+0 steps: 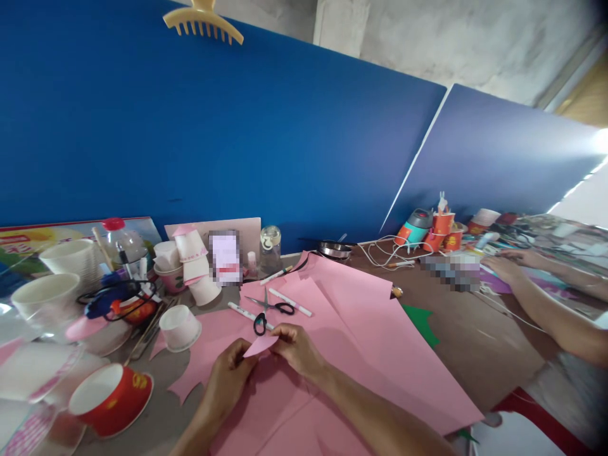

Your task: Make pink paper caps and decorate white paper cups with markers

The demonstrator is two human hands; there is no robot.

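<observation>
Between my two hands is a small pink paper piece [260, 345], curved along one edge. My left hand [232, 372] pinches its left end, and my right hand [297, 348] pinches the right end. Beneath them lie several large pink paper sheets [361, 342], overlapping on the table. Just beyond my fingers, a pair of scissors [266, 306] with black handles rests with its blades apart. White marker pens [291, 302] lie beside the scissors on the pink sheets. My fingertips are partly hidden behind the paper.
A white paper cup [180, 327], a red paper bowl [111, 399] and stacked cups [190, 259] crowd the left. A phone [226, 258] leans upright at the back near a glass jar [270, 247]. At right, another person's arms [536, 297] reach over the table.
</observation>
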